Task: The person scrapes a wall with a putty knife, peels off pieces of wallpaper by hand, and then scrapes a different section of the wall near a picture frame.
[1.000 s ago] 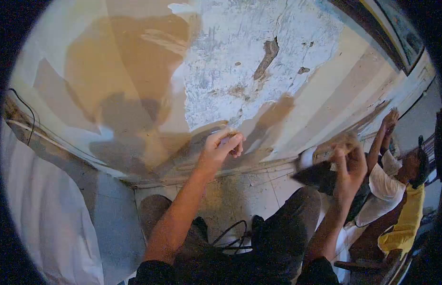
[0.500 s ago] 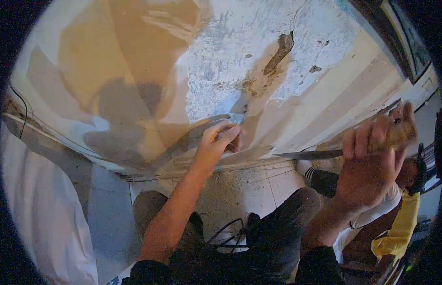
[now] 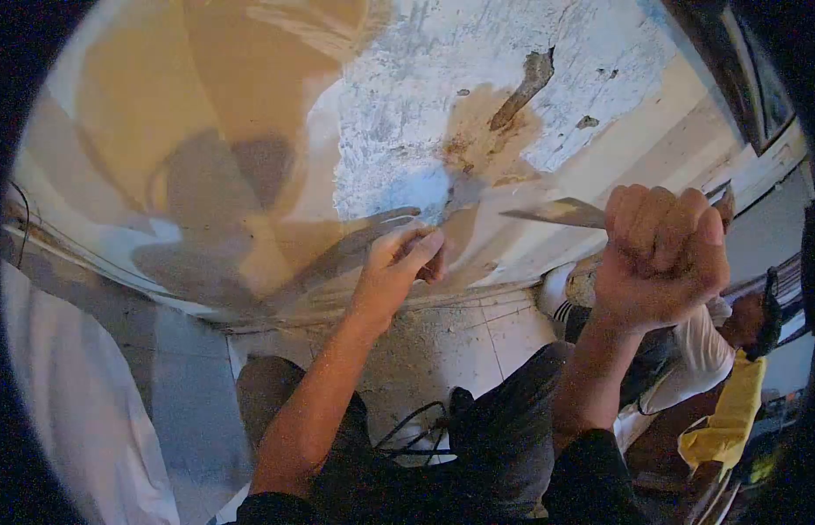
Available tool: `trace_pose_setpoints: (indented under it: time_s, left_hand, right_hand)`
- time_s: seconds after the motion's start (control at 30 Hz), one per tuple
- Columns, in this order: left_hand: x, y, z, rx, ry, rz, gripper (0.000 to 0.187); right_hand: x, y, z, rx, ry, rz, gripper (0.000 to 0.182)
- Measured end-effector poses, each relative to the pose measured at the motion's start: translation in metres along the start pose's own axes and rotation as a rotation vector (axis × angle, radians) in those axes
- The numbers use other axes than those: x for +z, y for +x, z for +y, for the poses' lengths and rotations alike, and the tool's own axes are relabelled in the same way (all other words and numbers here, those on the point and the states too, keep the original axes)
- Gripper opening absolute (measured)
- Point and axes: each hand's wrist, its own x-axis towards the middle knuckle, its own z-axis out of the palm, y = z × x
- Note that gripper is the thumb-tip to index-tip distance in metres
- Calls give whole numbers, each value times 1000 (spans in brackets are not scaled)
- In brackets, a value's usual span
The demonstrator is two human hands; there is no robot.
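Observation:
My right hand [image 3: 661, 254] is clenched in a fist around the handle of a scraper, raised at the right. Its flat metal blade [image 3: 556, 212] points left toward the wall. My left hand [image 3: 399, 267] rests low against the wall [image 3: 250, 105], fingers curled together near a grey streak; whether anything small is pinched in them is hidden. The wall shows tan patches, white filler and a rough bluish-white area with a brown gouge [image 3: 521, 92] above the blade.
Another person [image 3: 696, 350] in a white shirt crouches at the right by the wall, with yellow cloth [image 3: 727, 420] beside them. A black cable [image 3: 407, 429] lies on the dusty tiled floor [image 3: 442, 341] between my knees. White sheeting [image 3: 66, 411] hangs at the left.
My right hand has risen and swung left with the scraper, the blade now nearer the wall's brown gouge. My left hand stays on the same low spot of the wall.

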Motion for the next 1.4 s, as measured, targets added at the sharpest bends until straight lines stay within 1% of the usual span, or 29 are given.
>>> trace_pose_setpoints:
  time_s: [0.07,0.1,0.17,0.2,0.27,0.3,0.37,0.4,0.43,0.5,0.53,0.57,0.63,0.67,0.77,0.83,0.87,0.9,0.97,1.0,1.03,1.1,1.13,1.17,1.23,1.27,1.3,1.37,1.4]
  left_hand:
    - [-3,2,-3,23,-5,-43,24]
    - [-3,1,-4,22,-11,-40,24]
    - [-2,1,-3,35,-1,-35,25]
    - [0,1,-2,35,-8,-38,25]
    - [2,1,-1,-12,-51,-10,22]
    - [2,1,0,-11,-57,-4,22]
    - [1,0,-1,3,7,-29,23]
    - [0,0,-2,1,2,-26,23]
    - [0,0,-3,13,2,-29,23]
    - [3,0,0,31,2,-38,24]
    - [4,-1,3,12,-14,-41,24]
    - [5,-1,4,-4,-32,-39,24]
    - [6,-2,1,7,-6,-54,24]
    - [5,-1,0,28,26,-65,23]
    - [8,-2,-1,5,-24,-33,23]
    - [6,1,-3,18,-18,-68,22]
    - [3,2,-5,27,-14,-88,22]
    - [4,-1,-5,21,-16,-85,22]
    - [5,-3,-3,22,-7,-71,22]
    - [5,-4,-3,18,-9,-69,22]
    - [6,-3,-4,12,-4,-63,22]
    - [9,1,-4,11,8,-75,22]
    - [7,4,-5,20,10,-90,22]
    - [5,4,-9,13,6,-100,23]
    - [7,2,-5,16,8,-100,23]
    - [8,1,-4,20,8,-109,23]
    - [8,2,-6,14,6,-109,23]
    - [8,5,-7,15,50,-112,23]
    - [10,6,-5,25,56,-117,23]
  right_hand:
    - [9,2,-3,-66,-60,-7,38]
    - [9,2,0,-62,-62,-12,38]
    - [4,3,7,-237,-61,-98,35]
    - [5,3,11,-236,-66,-103,35]
    - [8,3,22,-316,-257,-19,35]
    - [5,3,20,-312,-255,-26,35]
    - [-3,1,10,-369,-332,-184,37]
    - [9,0,10,-421,-315,-39,39]
    - [7,-3,21,-420,-316,-41,39]
    - [3,-8,47,-502,-611,313,43]
    - [10,-7,33,-358,-457,48,42]
    - [8,-8,31,-360,-454,43,42]
    - [-2,-14,29,-628,-770,209,38]
    - [-3,-15,33,-624,-766,207,38]
    - [-3,-16,38,-462,-457,68,37]
    - [-3,-16,36,-365,-256,-19,37]
    - [-2,-18,32,-317,-220,-28,33]
    - [-1,-21,27,-311,-220,-27,33]
    - [1,-21,19,-545,-349,59,35]
    - [-4,-19,8,-356,-130,-142,33]
    - [-15,-20,14,-352,-135,-139,33]
    - [-26,-19,27,-243,-471,-97,28]
    - [-12,-25,36,-283,-284,68,29]
    - [-9,-24,29,-277,-285,70,29]
    - [-9,-21,16,-499,-491,-11,36]
    - [-27,-18,20,-460,-127,-238,35]
    - [-22,-17,29,-455,-129,-237,35]
    - [-5,-19,40,-282,-221,159,32]
    - [-7,-19,40,-289,-277,148,34]
